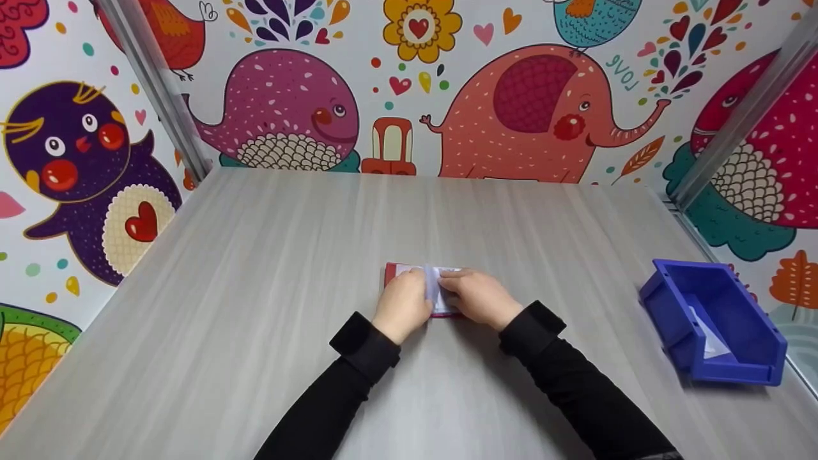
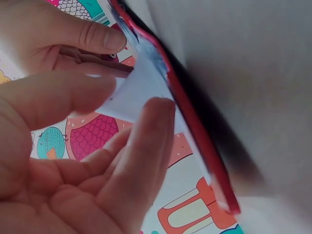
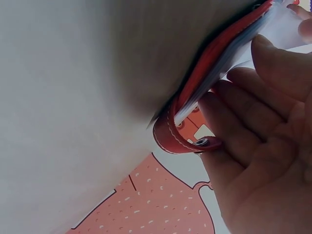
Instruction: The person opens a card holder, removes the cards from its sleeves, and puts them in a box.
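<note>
A small red card holder [image 1: 390, 273] lies on the table between both hands, with whitish, see-through plastic sleeves [image 2: 139, 90] inside. One sleeve [image 1: 431, 284] stands up from the rest. My left hand [image 1: 404, 303] is over the holder's left part, thumb and index finger at the raised sleeve in the left wrist view. From the right, my right hand [image 1: 479, 297] rests on the sleeves, its thumb [image 3: 273, 56] at their edge and its other fingers fairly straight. A red strap [image 3: 168, 134] with a metal snap curls out from the holder against the right hand's fingers.
A blue plastic bin [image 1: 735, 370] stands at the table's right side, with a white piece of paper [image 1: 710, 338] in it. The wood-grain table [image 1: 255, 255] is bordered by walls with cartoon animals, and metal posts [image 1: 156, 89] rise at the back corners.
</note>
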### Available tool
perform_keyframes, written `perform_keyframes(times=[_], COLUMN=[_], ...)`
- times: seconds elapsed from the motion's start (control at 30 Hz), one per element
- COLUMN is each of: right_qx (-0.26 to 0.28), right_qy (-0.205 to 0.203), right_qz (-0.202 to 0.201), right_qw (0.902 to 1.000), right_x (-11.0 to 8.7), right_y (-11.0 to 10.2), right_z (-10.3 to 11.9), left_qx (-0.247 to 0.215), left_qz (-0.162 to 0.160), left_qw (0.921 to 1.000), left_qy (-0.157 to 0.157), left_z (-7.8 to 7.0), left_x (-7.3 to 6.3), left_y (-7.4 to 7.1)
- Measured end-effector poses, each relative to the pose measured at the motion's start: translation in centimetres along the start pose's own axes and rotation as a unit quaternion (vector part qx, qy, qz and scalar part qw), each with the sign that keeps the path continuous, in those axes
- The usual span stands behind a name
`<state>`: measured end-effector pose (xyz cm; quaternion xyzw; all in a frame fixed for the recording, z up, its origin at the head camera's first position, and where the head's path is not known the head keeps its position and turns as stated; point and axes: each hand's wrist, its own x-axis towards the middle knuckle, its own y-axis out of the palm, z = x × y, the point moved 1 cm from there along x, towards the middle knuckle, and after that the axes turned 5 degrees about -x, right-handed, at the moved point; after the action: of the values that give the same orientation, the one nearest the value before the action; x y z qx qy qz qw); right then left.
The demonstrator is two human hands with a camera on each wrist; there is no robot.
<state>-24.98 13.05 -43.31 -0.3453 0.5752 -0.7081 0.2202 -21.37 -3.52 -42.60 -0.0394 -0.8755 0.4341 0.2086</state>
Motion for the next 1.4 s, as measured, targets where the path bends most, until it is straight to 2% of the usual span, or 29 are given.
perform_keyframes(times=[0.13, 0.43, 0.73, 1.0, 1.4], right_qx=[-0.002, -0.004, 0.006, 0.006, -0.013], right_qy=[0.000, 0.002, 0.029, 0.064, 0.047], right_qz=[0.004, -0.006, -0.042, -0.040, -0.046], right_qw=[1.0000, 1.0000, 0.9987, 0.9971, 0.9977], right_x=[-0.1, -0.4, -0.8, -0.9, -0.9], right_y=[-0.2, -0.8, -1.6, -1.7, -1.6], right_z=[-0.1, -0.3, -0.7, -1.0, -1.2], left_qx=[0.000, -0.003, 0.006, -0.006, -0.030], left_qz=[-0.001, 0.019, 0.010, 0.005, 0.018], left_qw=[1.0000, 0.9995, 0.9998, 0.9997, 0.9962], left_qy=[-0.004, -0.025, -0.015, -0.022, -0.079], left_z=[0.0, 0.0, -0.1, -0.1, 1.0], left_x=[0.0, 0.0, -0.1, -0.2, 0.5], left_y=[0.1, 0.1, -0.1, -0.3, -1.2])
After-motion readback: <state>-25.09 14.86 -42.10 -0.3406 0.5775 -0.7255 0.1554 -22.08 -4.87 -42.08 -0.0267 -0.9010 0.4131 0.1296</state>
